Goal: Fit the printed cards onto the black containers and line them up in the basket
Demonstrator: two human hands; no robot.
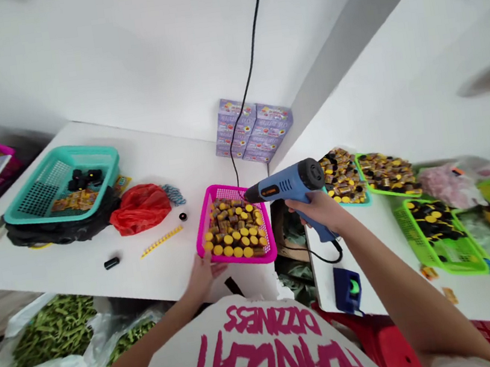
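My right hand (319, 210) is wrapped round the handle of a blue and black heat gun (288, 182). Its dark nozzle points left, over the back right part of a pink plastic basket (270, 258). Inside lie many small bottles with yellow caps (234, 233), some upright with caps facing up, others on their sides. My left hand (204, 276) grips the basket's front left corner at the table edge. Left of the basket are a yellow strip (162, 241), a small black ring (183, 216) and a black cylinder (111, 263).
A teal basket (14, 210) and a red plastic bag (141, 209) stand left on the white table. Purple boxes (253, 127) are stacked behind; a black cord (251, 64) hangs down. Right, another table bears a tape dispenser (347, 290) and green baskets (455, 266) of bottles.
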